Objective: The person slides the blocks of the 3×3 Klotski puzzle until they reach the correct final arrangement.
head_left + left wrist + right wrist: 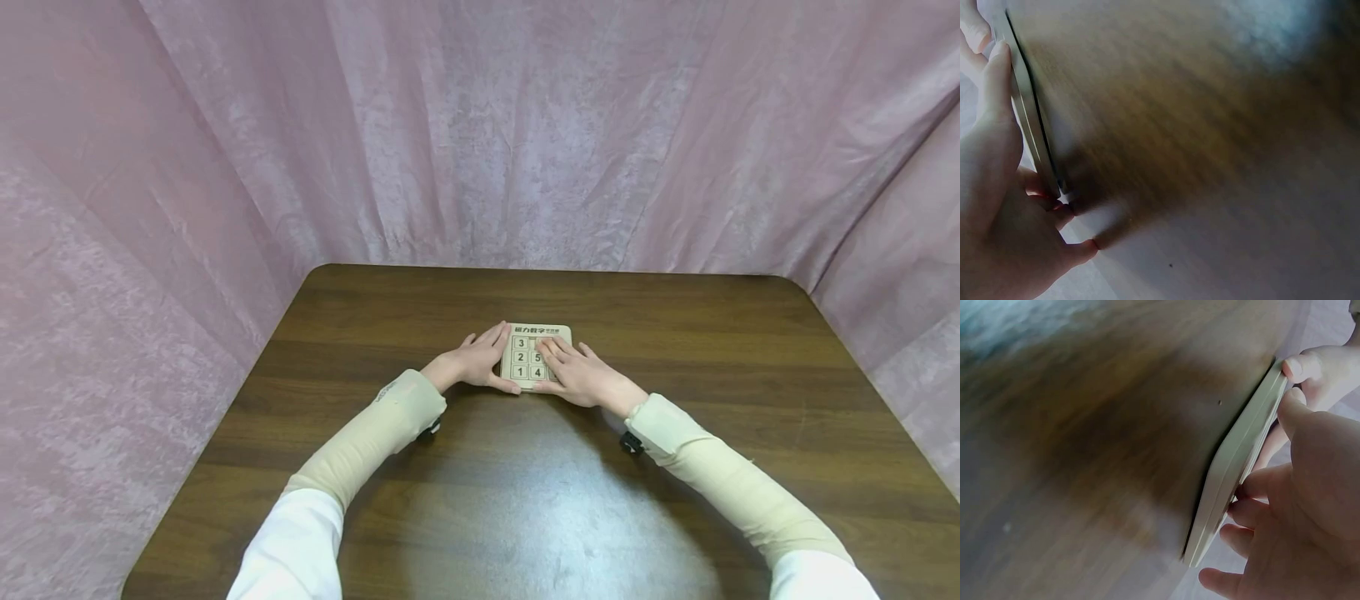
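Note:
A pale number slide puzzle (529, 331) lies flat on the wooden table, with printed characters along its far edge. Number tiles 3, 2, 1, 5 and 4 show on its left and middle. My left hand (480, 360) holds the puzzle by its left side, fingers along that edge and thumb at the near left corner. Over the right part lies my right hand (588, 375), its extended fingertips touching the tiles in the upper middle and its thumb near the front edge. That hand hides the right-hand tiles. Both wrist views show the puzzle's side edge (1225, 459) low on the tabletop.
The brown wooden table (405, 304) has rounded far corners. Pink curtains (517, 150) hang behind it and at both sides. A bright reflection lies on the tabletop between the forearms.

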The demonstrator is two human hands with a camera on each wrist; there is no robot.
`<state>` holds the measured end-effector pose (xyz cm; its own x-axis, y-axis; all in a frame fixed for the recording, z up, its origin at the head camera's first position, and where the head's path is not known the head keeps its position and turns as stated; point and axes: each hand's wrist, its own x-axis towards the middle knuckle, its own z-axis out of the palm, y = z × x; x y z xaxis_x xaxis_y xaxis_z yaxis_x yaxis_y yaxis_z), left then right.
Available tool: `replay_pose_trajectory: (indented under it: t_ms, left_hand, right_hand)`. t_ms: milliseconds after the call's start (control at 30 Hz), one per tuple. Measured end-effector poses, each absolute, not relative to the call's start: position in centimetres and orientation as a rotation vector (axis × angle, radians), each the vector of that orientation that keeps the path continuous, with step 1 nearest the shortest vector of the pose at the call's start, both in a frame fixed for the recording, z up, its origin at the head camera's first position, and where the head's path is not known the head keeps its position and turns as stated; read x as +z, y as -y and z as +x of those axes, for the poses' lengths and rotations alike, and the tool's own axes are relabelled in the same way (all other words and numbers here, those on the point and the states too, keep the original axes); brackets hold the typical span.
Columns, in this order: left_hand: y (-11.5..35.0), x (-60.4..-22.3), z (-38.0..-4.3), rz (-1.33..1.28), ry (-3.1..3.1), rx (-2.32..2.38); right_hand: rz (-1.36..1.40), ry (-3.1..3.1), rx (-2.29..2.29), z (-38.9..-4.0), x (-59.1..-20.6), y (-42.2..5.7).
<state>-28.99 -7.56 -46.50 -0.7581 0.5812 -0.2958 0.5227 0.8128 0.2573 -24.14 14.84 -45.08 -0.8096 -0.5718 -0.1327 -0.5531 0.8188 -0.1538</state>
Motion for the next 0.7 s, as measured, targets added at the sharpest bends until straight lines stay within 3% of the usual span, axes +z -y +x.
replay_pose_trajectory:
  t_ms: [700]
  left_hand:
    - [7.5,-46.4,-29.0,0.829,-2.637,0.210]
  right_hand:
    - [-0.904,-2.815,-0.173,-24.3,-45.0,-13.8]
